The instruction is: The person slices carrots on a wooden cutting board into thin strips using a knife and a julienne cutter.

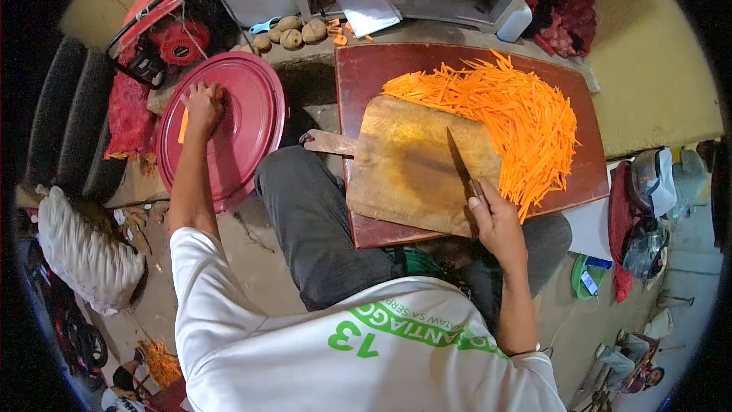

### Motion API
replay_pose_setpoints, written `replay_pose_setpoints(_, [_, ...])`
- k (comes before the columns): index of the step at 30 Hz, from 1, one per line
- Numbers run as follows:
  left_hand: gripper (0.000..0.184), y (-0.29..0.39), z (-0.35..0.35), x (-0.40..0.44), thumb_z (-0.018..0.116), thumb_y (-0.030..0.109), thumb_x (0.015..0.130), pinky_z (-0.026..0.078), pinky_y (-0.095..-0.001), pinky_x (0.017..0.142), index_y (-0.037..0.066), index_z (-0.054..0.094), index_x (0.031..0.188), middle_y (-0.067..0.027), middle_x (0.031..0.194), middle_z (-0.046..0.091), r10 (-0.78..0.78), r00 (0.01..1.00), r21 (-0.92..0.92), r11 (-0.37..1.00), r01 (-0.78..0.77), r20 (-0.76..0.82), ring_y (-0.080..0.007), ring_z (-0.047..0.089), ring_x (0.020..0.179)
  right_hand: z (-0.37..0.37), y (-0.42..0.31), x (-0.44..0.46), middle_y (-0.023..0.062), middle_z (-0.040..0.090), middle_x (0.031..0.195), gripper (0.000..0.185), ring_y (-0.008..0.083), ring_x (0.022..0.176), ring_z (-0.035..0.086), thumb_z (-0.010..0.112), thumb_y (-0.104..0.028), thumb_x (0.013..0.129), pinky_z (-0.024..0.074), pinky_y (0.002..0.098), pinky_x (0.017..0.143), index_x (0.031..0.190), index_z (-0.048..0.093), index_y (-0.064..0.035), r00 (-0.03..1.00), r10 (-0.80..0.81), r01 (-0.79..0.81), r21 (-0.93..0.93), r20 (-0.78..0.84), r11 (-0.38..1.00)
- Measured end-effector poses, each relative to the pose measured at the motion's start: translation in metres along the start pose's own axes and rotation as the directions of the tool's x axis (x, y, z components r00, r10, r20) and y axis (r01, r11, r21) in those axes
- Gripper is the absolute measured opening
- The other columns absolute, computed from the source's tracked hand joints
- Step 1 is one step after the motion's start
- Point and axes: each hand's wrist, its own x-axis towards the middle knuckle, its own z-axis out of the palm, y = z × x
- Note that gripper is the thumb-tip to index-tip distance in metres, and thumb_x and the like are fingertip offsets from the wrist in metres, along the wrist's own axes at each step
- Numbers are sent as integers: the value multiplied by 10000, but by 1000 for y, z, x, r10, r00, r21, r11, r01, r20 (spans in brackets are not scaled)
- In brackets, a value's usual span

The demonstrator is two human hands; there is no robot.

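Observation:
My right hand (499,229) is wrapped round the handle of a kitchen knife (459,156), whose dark blade points away from me over a wooden cutting board (389,175). Thin orange carrot strips (526,122) are heaped along the board's far and right sides. Out to the left, my left hand (201,107) rests over a round red lid (248,99) with its fingers curled. A bit of orange carrot shows at its fingertips, mostly hidden by the hand. Another long carrot piece (183,126) lies on the lid beside the wrist.
The board lies on a dark red tabletop (366,69) across my lap. Several potatoes (291,37) and carrot bits (340,40) line the ledge beyond, near a blue peeler (264,26). A white sack (88,255) and tires (84,114) stand left. People sit at lower right.

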Motion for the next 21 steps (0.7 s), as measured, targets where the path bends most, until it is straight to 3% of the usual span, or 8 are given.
replay_pose_setpoints(4, [593, 8, -35, -13, 781, 214, 859, 398, -652, 1043, 228, 640, 1435, -149, 1281, 632, 101, 981, 22, 995, -99, -167, -338, 596, 1263, 4, 12, -2, 268, 693, 925, 384, 438, 855, 712, 635, -190, 1062, 551, 452, 781, 1389, 619, 10, 1000, -2, 2, 22, -16, 1000])
replay_pose_setpoints(7, [629, 26, -93, -24, 805, 171, 840, 464, -574, 1012, 198, 641, 1446, -160, 1236, 622, -9, 977, -172, 985, -29, -212, -345, 642, 1179, 2, 9, -3, 275, 689, 912, 411, 440, 850, 714, 643, -205, 1052, 547, 459, 771, 1402, 606, 8, 999, 43, -43, 14, 30, 999])
replay_pose_setpoints(11, [595, 38, -158, -35, 809, 20, 822, 554, -436, 904, 106, 685, 1397, -159, 1164, 617, -96, 897, -567, 803, -187, -431, -362, 656, 1042, 5, 12, -5, 280, 678, 894, 409, 435, 832, 708, 650, -202, 1045, 544, 450, 754, 1393, 607, 8, 1000, 9, -12, 103, 29, 995])
replay_pose_setpoints(14, [542, 81, -212, -50, 853, 9, 809, 558, -392, 875, 60, 716, 1331, -126, 1118, 645, -202, 871, -708, 675, -208, -448, -277, 659, 982, 3, 9, -6, 289, 661, 890, 398, 422, 823, 698, 650, -197, 1047, 541, 442, 760, 1379, 614, 20, 998, 55, -60, 152, 42, 987])
replay_pose_setpoints(15, [487, 107, -220, -54, 913, 39, 793, 551, -315, 819, 28, 740, 1248, -61, 1066, 683, -314, 870, -894, 364, -260, -381, -166, 650, 929, 1, 8, -7, 245, 706, 936, 382, 334, 848, 712, 643, -190, 1064, 544, 416, 785, 1371, 626, 36, 995, 86, -92, 150, 47, 984])
replay_pose_setpoints(17, [438, 154, -239, -73, 927, 59, 802, 544, -274, 784, 22, 742, 1197, -4, 1031, 700, -302, 940, -979, 166, -115, -161, -103, 641, 888, 4, 22, -6, 190, 727, 971, 374, 258, 886, 702, 638, -184, 1075, 544, 396, 801, 1367, 634, 50, 999, 15, -7, 251, -29, 968])
replay_pose_setpoints(18, [452, 184, -256, -86, 931, 42, 785, 563, -277, 785, 41, 738, 1194, -4, 1000, 724, -265, 953, -987, 104, -123, -147, -105, 668, 871, 3, 28, -8, 162, 737, 989, 370, 220, 905, 696, 636, -182, 1081, 544, 387, 809, 1365, 637, 56, 997, -19, 40, 296, -71, 954])
replay_pose_setpoints(21, [454, 280, -313, -129, 920, 35, 825, 599, -286, 791, 33, 697, 1219, -30, 986, 738, -152, 988, -971, -238, -2, 35, -126, 703, 905, -11, 32, -20, 65, 724, 1021, 382, 144, 924, 649, 633, -171, 1090, 544, 332, 826, 1393, 635, 60, 997, 76, -53, 455, -33, 889])
